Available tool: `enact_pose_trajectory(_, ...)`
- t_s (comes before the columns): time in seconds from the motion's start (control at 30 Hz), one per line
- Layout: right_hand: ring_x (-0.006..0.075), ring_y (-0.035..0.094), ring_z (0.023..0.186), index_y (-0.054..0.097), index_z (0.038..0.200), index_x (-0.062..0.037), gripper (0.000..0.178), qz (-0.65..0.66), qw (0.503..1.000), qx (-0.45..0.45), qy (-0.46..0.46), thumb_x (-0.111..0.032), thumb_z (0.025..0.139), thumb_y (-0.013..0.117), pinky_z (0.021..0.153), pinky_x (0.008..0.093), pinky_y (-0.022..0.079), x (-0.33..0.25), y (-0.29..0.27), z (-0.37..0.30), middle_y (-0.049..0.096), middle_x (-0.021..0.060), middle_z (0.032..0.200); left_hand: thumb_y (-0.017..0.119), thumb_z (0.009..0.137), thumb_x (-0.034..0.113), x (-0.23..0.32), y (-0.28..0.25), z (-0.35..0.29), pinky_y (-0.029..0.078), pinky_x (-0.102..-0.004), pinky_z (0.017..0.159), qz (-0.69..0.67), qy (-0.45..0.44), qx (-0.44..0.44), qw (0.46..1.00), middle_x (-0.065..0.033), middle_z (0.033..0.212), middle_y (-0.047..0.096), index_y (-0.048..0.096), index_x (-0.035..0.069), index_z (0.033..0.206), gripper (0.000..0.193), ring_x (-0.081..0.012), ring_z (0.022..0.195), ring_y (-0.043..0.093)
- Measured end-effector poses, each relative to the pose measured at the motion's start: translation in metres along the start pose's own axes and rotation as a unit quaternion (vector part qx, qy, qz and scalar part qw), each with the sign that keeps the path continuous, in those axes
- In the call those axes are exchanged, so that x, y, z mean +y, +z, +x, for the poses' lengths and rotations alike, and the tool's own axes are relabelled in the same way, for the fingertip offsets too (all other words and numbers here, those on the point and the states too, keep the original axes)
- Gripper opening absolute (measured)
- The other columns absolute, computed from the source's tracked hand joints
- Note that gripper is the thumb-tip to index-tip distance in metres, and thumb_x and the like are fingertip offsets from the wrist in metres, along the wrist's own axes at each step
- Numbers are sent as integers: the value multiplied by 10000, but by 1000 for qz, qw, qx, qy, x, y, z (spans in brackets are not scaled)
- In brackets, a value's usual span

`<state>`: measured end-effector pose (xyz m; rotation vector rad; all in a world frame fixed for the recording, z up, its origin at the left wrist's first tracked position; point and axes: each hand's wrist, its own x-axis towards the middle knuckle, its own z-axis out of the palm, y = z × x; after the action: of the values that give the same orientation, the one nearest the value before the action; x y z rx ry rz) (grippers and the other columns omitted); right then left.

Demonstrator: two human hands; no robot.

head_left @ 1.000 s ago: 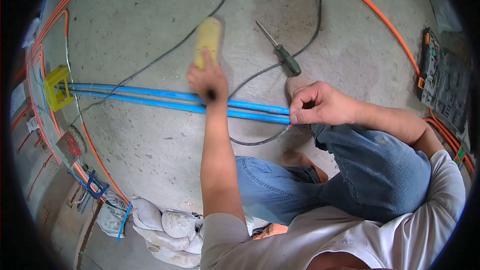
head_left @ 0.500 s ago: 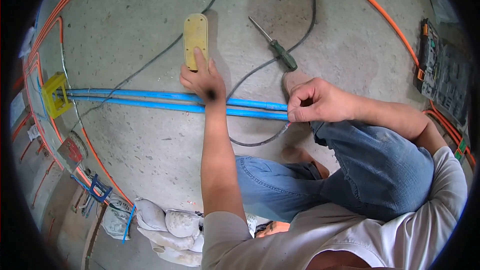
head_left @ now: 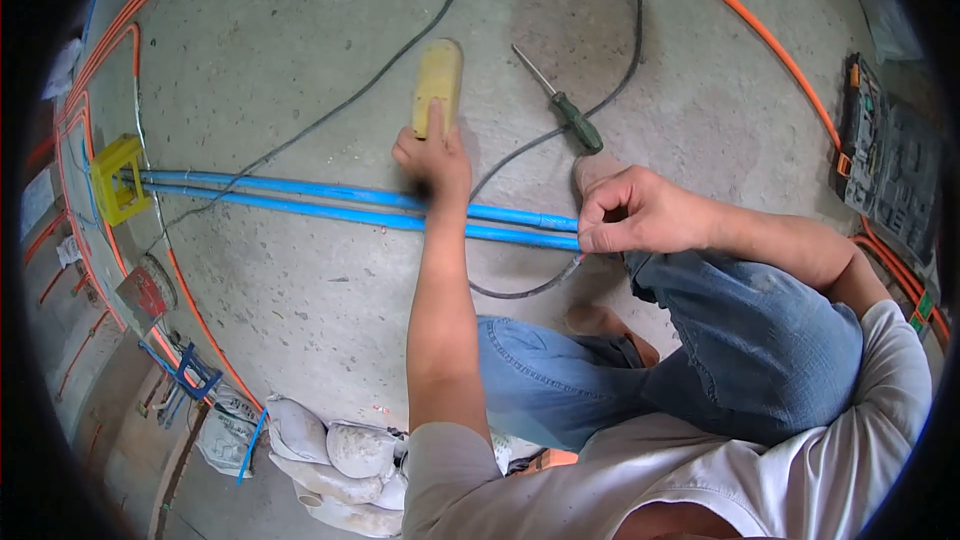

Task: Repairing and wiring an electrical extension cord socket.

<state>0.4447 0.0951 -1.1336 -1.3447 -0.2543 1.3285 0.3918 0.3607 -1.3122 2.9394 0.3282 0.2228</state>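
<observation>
My left hand (head_left: 437, 162) is closed round the lower end of a yellow oblong handheld device (head_left: 438, 80) with rounded ends, one finger lying along it. It is held over the floor, beyond two blue pipes (head_left: 330, 188) that run side by side under my left wrist. At the pipes' right ends my right hand (head_left: 640, 210) makes a pinch, thumb and forefinger forming a ring. What lies between these fingertips is hidden. A dark cable (head_left: 520, 293) with a reddish tip curves up to the pipe ends beside my right thumb.
A green-handled screwdriver (head_left: 574, 122) lies beyond my right hand, across the dark cable. The pipes' far left ends enter a yellow frame (head_left: 118, 180). Orange conduits (head_left: 745, 10) curve along both sides. An open tool case (head_left: 885, 155) is at right; white sacks (head_left: 355, 450) lie lower left.
My left hand has moved slightly right and turned the yellow device, so its screwed face shows less squarely. My right hand keeps its pinch at the pipe ends. The whole view has shifted a little.
</observation>
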Motion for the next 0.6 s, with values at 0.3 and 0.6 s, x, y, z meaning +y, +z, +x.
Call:
enact_pose_trajectory(0.3, 58, 525, 703, 702, 855, -15, 113, -3, 1000, -3, 16, -128, 858, 698, 622, 244, 422, 3, -2, 0, 610, -17, 731, 313, 998, 421, 17, -74, 32, 436, -385, 746, -901, -315, -158, 254, -205, 1069, 555, 452, 16, 1295, 521, -306, 887, 532)
enact_pose_trajectory(0.6, 44, 519, 676, 684, 831, -13, 155, 7, 1000, 4, 8, -164, 868, 690, 599, 234, 425, 5, 3, -1, 615, -27, 719, 347, 966, 416, 12, -89, 31, 449, -374, 659, -908, -284, -173, 254, -179, 992, 515, 484, 39, 1226, 478, -279, 812, 497)
